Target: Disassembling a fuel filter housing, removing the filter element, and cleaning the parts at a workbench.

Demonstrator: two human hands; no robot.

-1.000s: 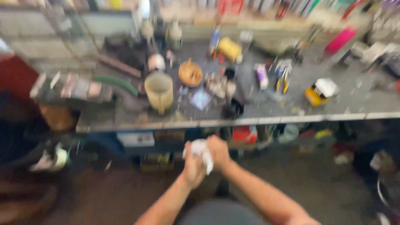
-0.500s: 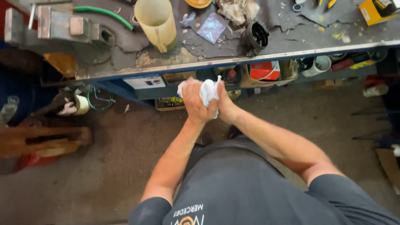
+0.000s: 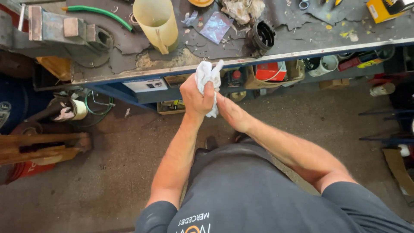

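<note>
I stand in front of a workbench (image 3: 302, 49) and hold both hands together just below its front edge. My left hand (image 3: 196, 97) is closed around a crumpled white cloth (image 3: 206, 75), whose ends stick up above my fist. My right hand (image 3: 230, 112) lies against the cloth and my left hand, its fingers mostly hidden behind them. The cloth is pressed between the two hands.
On the bench stand a pale yellow plastic jug (image 3: 157, 21), a metal vise (image 3: 51, 32), a green hose (image 3: 99, 13), a black round part (image 3: 262, 36) and a clear plastic bag (image 3: 215, 26). Boxes and cans fill the shelf below. Wooden pieces (image 3: 39, 146) lie on the concrete floor at left.
The view has tilted down from the bench top toward my body and the floor. My hands keep hold of the white cloth and shift against each other.
</note>
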